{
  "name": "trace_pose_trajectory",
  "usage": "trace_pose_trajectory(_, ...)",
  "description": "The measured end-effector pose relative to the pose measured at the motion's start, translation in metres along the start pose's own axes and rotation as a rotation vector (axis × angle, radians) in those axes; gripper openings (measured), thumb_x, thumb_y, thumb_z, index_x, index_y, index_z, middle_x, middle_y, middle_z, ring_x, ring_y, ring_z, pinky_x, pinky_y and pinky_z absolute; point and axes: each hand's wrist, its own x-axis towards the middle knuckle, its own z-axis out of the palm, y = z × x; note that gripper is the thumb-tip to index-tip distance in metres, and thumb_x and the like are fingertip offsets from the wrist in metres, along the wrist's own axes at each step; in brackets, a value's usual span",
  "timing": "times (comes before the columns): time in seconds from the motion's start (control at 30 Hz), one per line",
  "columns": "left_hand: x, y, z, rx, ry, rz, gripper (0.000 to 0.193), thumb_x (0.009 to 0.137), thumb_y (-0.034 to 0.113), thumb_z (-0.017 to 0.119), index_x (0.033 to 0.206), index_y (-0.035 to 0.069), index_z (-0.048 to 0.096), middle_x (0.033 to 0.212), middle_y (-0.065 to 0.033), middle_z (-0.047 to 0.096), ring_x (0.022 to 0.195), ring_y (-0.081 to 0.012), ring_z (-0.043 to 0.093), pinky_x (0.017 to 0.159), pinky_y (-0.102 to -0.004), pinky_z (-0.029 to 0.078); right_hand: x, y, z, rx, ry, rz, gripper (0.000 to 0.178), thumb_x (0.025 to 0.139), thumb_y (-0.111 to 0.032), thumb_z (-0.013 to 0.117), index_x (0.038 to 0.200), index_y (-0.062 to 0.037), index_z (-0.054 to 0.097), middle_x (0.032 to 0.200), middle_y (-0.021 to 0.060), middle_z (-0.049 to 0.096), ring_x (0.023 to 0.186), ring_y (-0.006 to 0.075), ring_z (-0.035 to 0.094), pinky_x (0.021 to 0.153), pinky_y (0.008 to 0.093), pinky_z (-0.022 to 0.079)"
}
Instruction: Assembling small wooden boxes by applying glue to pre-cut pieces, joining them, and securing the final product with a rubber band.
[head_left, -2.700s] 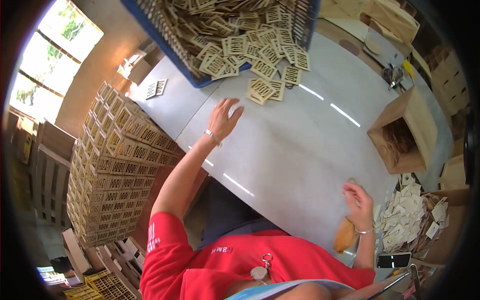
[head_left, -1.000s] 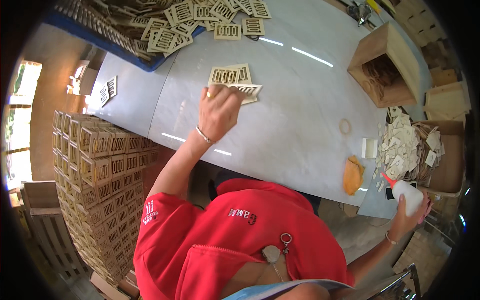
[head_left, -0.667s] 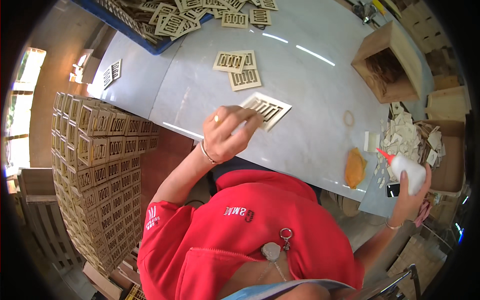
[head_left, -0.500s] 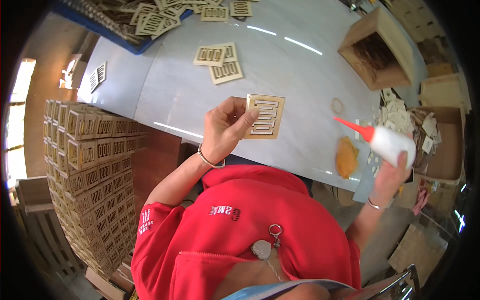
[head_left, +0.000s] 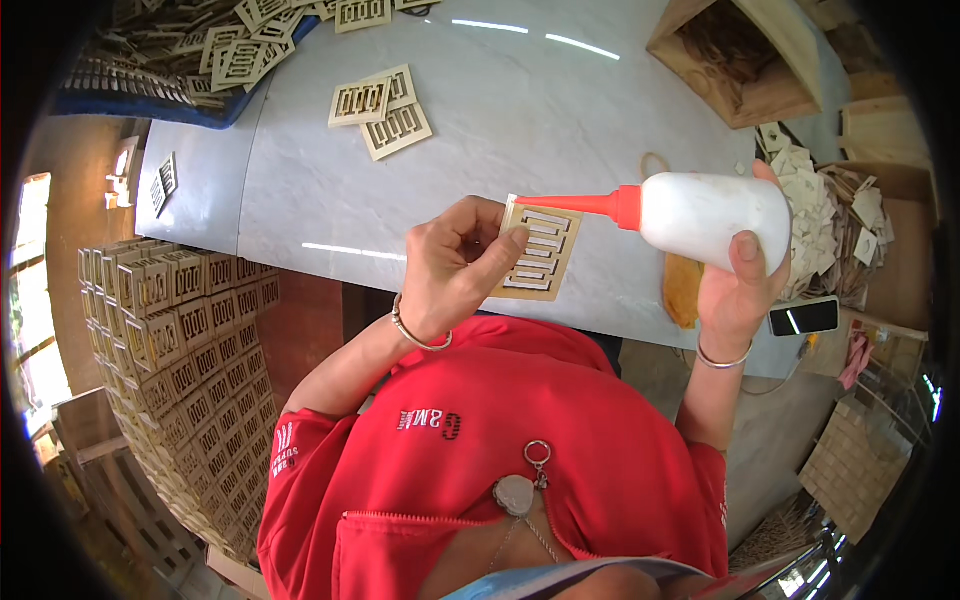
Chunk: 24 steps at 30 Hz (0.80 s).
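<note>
Pinched by one edge between the thumb and fingers of the left hand [head_left: 450,265], the slotted panel [head_left: 545,253] hangs over the near side of the desk [head_left: 300,195], and that one-sided hold could let it twist or tip if the nozzle [head_left: 570,203] pushes on it. The right hand [head_left: 740,295] wraps around the white bottle [head_left: 715,215], thumb pressed to its side, with the red nozzle reaching the panel's upper left corner; whether the tip touches is too fine to tell. Squeezing too hard could send out more than wanted, running into the slots or onto the left fingertips close by, and a small wrist slip could carry the tip off the narrow border. The bottle itself is opaque enough that its fill level cannot be told. Of the other containers, the blue crate [head_left: 150,108] at the upper left is heaped with loose panels [head_left: 240,60], some lying over its rim. The open wooden box [head_left: 780,90] at the upper right holds a brown tangle, its kind unclear. Farther right, the cardboard box [head_left: 900,275] holds thin brownish pieces [head_left: 845,215], while a pile of pale chips [head_left: 803,225] lies just beside it.
</note>
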Motion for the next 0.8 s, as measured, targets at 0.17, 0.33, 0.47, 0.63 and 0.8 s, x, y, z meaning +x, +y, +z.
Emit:
trace_pose_trajectory(0.17,-0.002,0.002,0.003,-0.025,0.025,-0.008,0.012,0.086,0.008,0.065,0.087,-0.003,0.06,0.073,-0.0036,0.065,0.064,-0.0027,0.056,0.056,-0.0189,0.047,0.002,0.002,0.003,0.034,0.002,-0.001,0.072,0.077,-0.028,0.072,0.13,0.0079,0.039,0.109,0.016,0.055,0.101,0.0274,0.057,0.09,0.0381,0.046)
trace_pose_trajectory(0.33,-0.002,0.001,0.003,-0.024,0.026,-0.007,0.012,0.086,0.008,0.065,0.087,-0.003,0.06,0.072,-0.0029,0.065,0.063,-0.0024,0.055,0.055,-0.0184,0.046,0.004,-0.004,0.001,0.065,-0.003,0.026,0.067,0.076,-0.026,0.074,0.127,0.0055,0.043,0.107,0.0132,0.056,0.097,0.0206,0.057,0.088,0.0335,0.046)
trace_pose_trajectory(0.47,-0.002,-0.001,0.004,-0.019,0.045,0.001,0.012,0.086,0.008,0.064,0.087,-0.003,0.06,0.07,-0.0019,0.063,0.062,-0.002,0.053,0.054,-0.018,0.044,0.005,-0.003,-0.013,-0.027,-0.01,-0.02,0.066,0.079,-0.025,0.069,0.128,0.0067,0.04,0.109,0.0162,0.055,0.101,0.0291,0.057,0.091,0.0395,0.045)
trace_pose_trajectory(0.63,-0.002,0.002,0.005,-0.051,0.053,0.008,0.013,0.087,0.008,0.063,0.089,-0.004,0.06,0.071,-0.0016,0.062,0.061,-0.0017,0.051,0.053,-0.0181,0.043,0.003,-0.004,-0.024,-0.067,-0.004,-0.031,0.065,0.081,-0.023,0.065,0.13,0.0084,0.037,0.111,0.0203,0.055,0.104,0.0377,0.058,0.095,0.0455,0.043)
trace_pose_trajectory(0.8,-0.002,-0.001,0.004,-0.125,0.037,0.01,0.014,0.088,0.008,0.062,0.091,-0.006,0.059,0.075,-0.0043,0.063,0.063,-0.0034,0.053,0.053,-0.019,0.044,-0.001,-0.002,-0.035,-0.062,0.04,-0.027,0.065,0.081,-0.022,0.064,0.131,0.0094,0.036,0.114,0.0232,0.054,0.104,0.0391,0.057,0.095,0.0467,0.042)
